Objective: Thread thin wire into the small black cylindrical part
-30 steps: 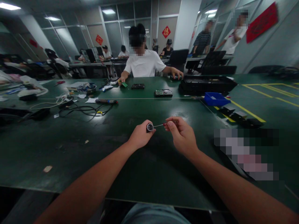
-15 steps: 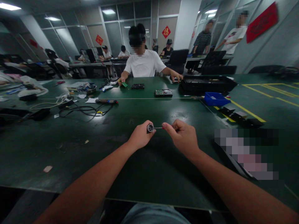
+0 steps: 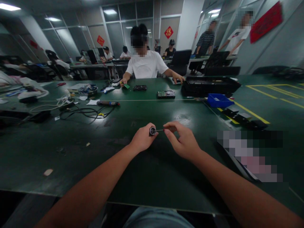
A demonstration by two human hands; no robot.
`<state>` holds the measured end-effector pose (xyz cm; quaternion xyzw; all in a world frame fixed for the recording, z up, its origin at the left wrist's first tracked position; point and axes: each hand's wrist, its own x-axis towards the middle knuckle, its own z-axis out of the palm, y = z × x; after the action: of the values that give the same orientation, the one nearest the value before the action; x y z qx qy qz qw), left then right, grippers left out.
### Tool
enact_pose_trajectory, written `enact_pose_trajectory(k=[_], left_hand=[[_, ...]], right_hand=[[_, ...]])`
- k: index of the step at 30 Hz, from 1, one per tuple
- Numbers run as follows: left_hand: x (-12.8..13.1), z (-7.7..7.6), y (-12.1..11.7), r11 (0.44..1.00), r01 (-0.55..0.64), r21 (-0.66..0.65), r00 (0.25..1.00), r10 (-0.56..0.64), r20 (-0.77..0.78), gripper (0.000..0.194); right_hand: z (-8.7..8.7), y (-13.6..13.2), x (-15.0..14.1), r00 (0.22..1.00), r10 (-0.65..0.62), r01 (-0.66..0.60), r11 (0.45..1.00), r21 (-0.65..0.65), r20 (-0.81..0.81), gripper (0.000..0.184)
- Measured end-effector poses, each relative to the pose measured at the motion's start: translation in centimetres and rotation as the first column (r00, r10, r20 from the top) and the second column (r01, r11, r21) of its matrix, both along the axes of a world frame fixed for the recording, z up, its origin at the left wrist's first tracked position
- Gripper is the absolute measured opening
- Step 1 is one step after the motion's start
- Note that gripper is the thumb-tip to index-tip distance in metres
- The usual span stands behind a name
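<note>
My left hand (image 3: 143, 138) is closed around a small dark cylinder (image 3: 152, 131), whose open end with a silver rim faces me. A thin metal shaft (image 3: 159, 130) runs from that end to my right hand (image 3: 182, 139). It looks like a screwdriver with a bit of red at the handle. My right thumb and fingers pinch it, and the handle is mostly hidden behind them. Both hands are held above the green table (image 3: 142, 180), my forearms reaching in from below.
Across the table a person in a white shirt (image 3: 146, 65) handles a green board (image 3: 127, 86). Hard drives (image 3: 166, 94), a black case (image 3: 210, 87) and a blue tray (image 3: 219, 100) lie ahead. Black cables (image 3: 83, 112) and an electric screwdriver (image 3: 108, 103) are at left; a blurred flat item (image 3: 249, 158) is at right.
My right hand's fingers have straightened and shifted slightly left along the screwdriver, covering more of its red part. My left hand and the cylinder have stayed in place.
</note>
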<state>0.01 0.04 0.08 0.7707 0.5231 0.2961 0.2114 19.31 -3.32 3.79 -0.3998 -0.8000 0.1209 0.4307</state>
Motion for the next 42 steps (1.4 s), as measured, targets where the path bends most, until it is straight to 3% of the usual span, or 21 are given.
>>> enact_pose_trajectory(k=[5,10,17,21,23,27,32,38,42], left_hand=[[0.1,-0.1,0.0,1.000,-0.002,-0.005,1.000,0.002,0.003,0.014],[0.1,0.1,-0.1,1.000,-0.005,-0.001,1.000,0.005,0.014,0.013],[0.2,0.2,-0.1,1.000,-0.004,-0.013,0.999,0.005,0.050,0.012],[0.2,0.6,-0.3,1.000,0.002,-0.008,0.999,-0.002,0.046,0.013],[0.2,0.6,-0.3,1.000,0.002,-0.010,0.999,-0.002,0.047,0.014],[0.2,0.5,-0.2,1.000,-0.004,-0.005,0.999,0.004,0.044,0.014],[0.2,0.4,-0.2,1.000,-0.012,0.001,0.999,0.012,0.043,0.013],[0.1,0.3,-0.1,1.000,-0.016,0.006,0.999,0.016,0.052,0.013],[0.0,0.2,-0.1,1.000,0.000,0.001,0.999,0.000,0.047,0.013]], right_hand=[[0.1,-0.2,-0.1,0.997,-0.075,0.075,0.997,-0.029,0.007,0.021],[-0.6,0.0,-0.3,0.967,-0.071,0.034,0.988,-0.154,-0.243,0.021],[-1.3,1.2,-0.6,0.859,-0.138,-0.018,0.955,-0.297,-0.494,0.025],[-1.8,2.2,-0.2,0.721,-0.208,-0.100,0.913,-0.395,-0.662,0.025],[-1.9,2.4,0.0,0.676,-0.228,-0.088,0.919,-0.384,-0.701,0.024],[-1.5,1.8,-0.1,0.762,-0.185,0.005,0.960,-0.279,-0.621,0.023],[-1.4,1.0,-0.6,0.881,-0.173,0.083,0.973,-0.217,-0.440,0.023],[-1.0,0.5,-0.6,0.928,-0.183,0.129,0.975,-0.181,-0.325,0.022],[-0.5,0.2,-0.4,0.959,-0.235,0.223,0.971,-0.087,-0.159,0.024]])
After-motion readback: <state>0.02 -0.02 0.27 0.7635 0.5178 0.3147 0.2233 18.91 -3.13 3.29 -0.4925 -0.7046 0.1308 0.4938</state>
